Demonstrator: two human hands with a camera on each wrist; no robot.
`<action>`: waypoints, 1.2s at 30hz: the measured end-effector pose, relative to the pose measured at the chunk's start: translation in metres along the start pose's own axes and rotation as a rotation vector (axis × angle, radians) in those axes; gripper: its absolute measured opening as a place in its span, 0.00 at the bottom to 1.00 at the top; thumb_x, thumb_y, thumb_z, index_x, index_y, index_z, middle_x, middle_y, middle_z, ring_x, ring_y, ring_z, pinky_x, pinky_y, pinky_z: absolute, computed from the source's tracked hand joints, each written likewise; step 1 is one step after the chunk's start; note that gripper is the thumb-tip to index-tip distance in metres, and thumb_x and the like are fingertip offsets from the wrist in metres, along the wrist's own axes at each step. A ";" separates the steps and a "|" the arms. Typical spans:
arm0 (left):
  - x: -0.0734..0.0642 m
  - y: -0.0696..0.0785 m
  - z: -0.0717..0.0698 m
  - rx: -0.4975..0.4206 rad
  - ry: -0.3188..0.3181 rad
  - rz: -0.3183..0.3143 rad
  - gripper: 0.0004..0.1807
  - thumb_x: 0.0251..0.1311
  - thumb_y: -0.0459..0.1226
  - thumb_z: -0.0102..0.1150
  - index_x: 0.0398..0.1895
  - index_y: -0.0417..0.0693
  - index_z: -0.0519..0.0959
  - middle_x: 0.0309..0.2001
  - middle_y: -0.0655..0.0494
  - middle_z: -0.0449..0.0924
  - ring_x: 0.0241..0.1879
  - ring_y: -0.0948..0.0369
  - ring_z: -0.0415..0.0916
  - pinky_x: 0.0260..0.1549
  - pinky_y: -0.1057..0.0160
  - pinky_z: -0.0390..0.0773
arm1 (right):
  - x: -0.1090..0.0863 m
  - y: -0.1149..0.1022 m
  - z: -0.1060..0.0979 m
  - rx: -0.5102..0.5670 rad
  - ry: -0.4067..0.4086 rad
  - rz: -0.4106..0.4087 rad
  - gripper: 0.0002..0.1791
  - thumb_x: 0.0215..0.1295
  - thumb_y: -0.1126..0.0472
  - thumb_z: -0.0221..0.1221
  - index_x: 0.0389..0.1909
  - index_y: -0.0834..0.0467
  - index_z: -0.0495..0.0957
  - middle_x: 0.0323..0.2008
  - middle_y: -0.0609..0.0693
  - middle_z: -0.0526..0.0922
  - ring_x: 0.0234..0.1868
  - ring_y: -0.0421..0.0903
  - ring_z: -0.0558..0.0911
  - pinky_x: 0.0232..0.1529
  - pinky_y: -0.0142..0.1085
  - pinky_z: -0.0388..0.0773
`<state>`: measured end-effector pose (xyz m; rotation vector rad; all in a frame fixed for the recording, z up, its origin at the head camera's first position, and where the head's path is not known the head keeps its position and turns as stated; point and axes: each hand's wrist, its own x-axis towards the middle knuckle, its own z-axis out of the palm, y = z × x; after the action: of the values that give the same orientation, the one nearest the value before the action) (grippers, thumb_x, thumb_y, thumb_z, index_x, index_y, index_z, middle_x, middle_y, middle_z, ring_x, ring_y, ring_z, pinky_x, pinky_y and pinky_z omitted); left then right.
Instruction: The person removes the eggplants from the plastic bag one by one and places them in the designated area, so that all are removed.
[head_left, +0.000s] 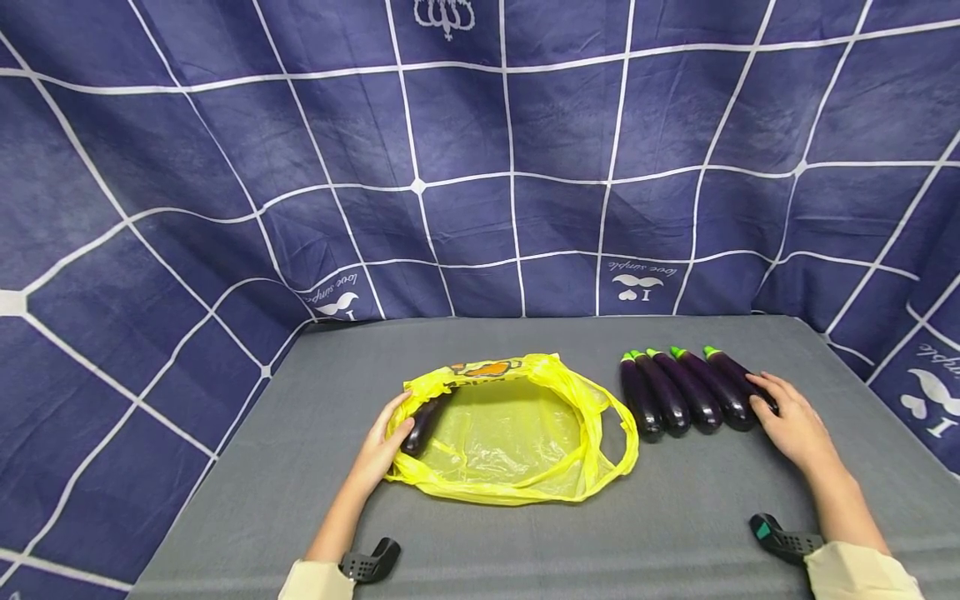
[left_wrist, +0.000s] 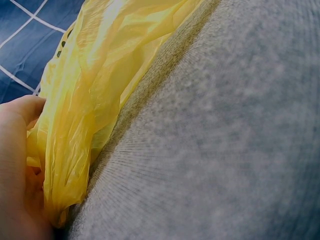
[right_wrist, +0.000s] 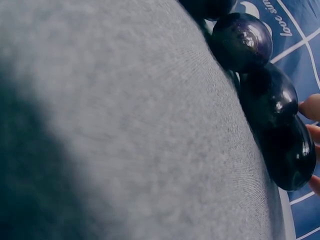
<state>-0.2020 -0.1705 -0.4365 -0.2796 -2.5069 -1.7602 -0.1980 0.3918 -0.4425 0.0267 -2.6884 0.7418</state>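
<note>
A yellow plastic bag (head_left: 510, 495) lies with its mouth spread wide. My left hand (head_left: 381, 446) grips its left edge, the thumb inside the rim; gathered plastic shows against that hand in the left wrist view. One dark purple eggplant (head_left: 425, 427) rests inside, along the left wall. To the right of the bag, several eggplants (head_left: 692, 398) lie side by side, green stem ends pointing away from me. My right hand (head_left: 797, 429) holds the rightmost eggplant (right_wrist: 292, 157), thumb on its left and fingers around its far side. The palm hides part of it in the head view.
A grey cloth-covered table (head_left: 555, 550) lies under everything. Blue curtains (head_left: 465, 217) with white grid lines rise behind it and at both sides. The bag's right handle loop (head_left: 628, 446) reaches close to the leftmost eggplant in the row.
</note>
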 end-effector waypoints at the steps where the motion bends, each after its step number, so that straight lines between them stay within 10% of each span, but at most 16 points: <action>1: -0.001 0.001 0.000 0.005 -0.001 -0.003 0.26 0.65 0.34 0.46 0.65 0.40 0.58 0.67 0.41 0.57 0.68 0.48 0.47 0.65 0.44 0.47 | 0.000 -0.001 0.000 -0.007 0.004 0.001 0.23 0.69 0.58 0.41 0.60 0.66 0.63 0.60 0.71 0.61 0.60 0.72 0.58 0.52 0.65 0.53; 15: 0.010 -0.035 0.000 0.015 0.008 0.025 0.25 0.65 0.41 0.47 0.65 0.52 0.60 0.67 0.49 0.58 0.68 0.52 0.48 0.65 0.44 0.47 | -0.001 -0.020 -0.002 -0.064 0.026 -0.021 0.24 0.68 0.56 0.42 0.60 0.65 0.63 0.60 0.69 0.62 0.60 0.70 0.59 0.54 0.63 0.51; 36: 0.009 -0.034 -0.001 0.005 0.012 0.025 0.25 0.65 0.41 0.48 0.65 0.51 0.60 0.67 0.48 0.58 0.68 0.53 0.48 0.65 0.45 0.46 | -0.008 -0.059 -0.002 -0.119 0.032 -0.132 0.24 0.66 0.55 0.47 0.60 0.62 0.64 0.59 0.66 0.65 0.59 0.65 0.64 0.62 0.59 0.47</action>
<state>-0.2174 -0.1812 -0.4665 -0.2974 -2.4876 -1.7413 -0.1833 0.3409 -0.4142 0.1599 -2.6650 0.5373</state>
